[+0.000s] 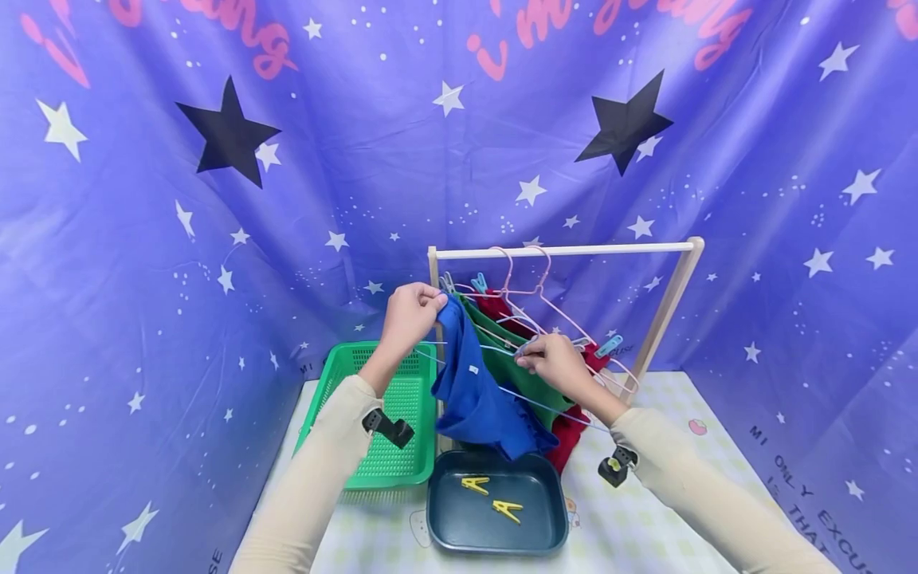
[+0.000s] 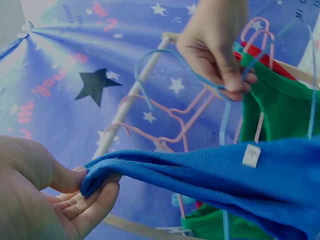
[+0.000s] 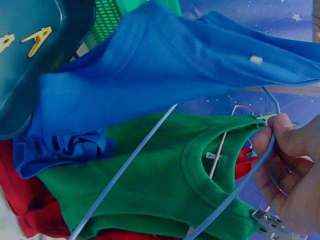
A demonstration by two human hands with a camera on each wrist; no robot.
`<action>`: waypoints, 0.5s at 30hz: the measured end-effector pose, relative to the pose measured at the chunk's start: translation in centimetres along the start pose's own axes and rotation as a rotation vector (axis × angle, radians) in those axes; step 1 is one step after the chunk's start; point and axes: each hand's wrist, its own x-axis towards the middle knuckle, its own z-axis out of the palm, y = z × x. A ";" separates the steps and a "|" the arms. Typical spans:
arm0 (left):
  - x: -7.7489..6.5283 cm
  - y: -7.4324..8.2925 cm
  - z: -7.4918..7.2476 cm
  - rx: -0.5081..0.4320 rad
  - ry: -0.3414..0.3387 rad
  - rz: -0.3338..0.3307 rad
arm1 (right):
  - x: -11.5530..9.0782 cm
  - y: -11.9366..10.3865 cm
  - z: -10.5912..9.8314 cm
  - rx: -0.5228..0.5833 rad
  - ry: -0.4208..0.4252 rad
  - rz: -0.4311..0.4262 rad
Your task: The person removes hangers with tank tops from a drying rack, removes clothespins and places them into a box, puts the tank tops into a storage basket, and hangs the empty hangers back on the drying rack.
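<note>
My left hand pinches the ribbed shoulder of a blue sleeveless top, which hangs down from it with a small white label showing. In the left wrist view the folded edge lies between thumb and fingers. My right hand holds a light-blue wire hanger near the base of its hook. One arm of the hanger passes behind the top in the head view, and its end emerges on the left. Just behind, a green sleeveless top hangs on a pink hanger, held by metal clips.
A wooden rack carries pink hangers on its white rail. A red garment hangs at the back with blue clothespins. The green basket stands left. A dark tray in front contains yellow clothespins.
</note>
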 end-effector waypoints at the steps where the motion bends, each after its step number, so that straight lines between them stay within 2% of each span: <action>1: 0.1 0.3 -0.1 -0.010 0.002 0.005 | 0.0 0.0 0.0 0.003 -0.002 0.003; 7: 0.8 1.5 -0.7 -0.093 -0.006 -0.005 | -0.1 0.4 0.1 0.020 -0.024 0.003; 15: 1.8 3.0 -1.8 -0.272 -0.050 -0.102 | -0.1 1.3 0.2 0.008 -0.025 0.016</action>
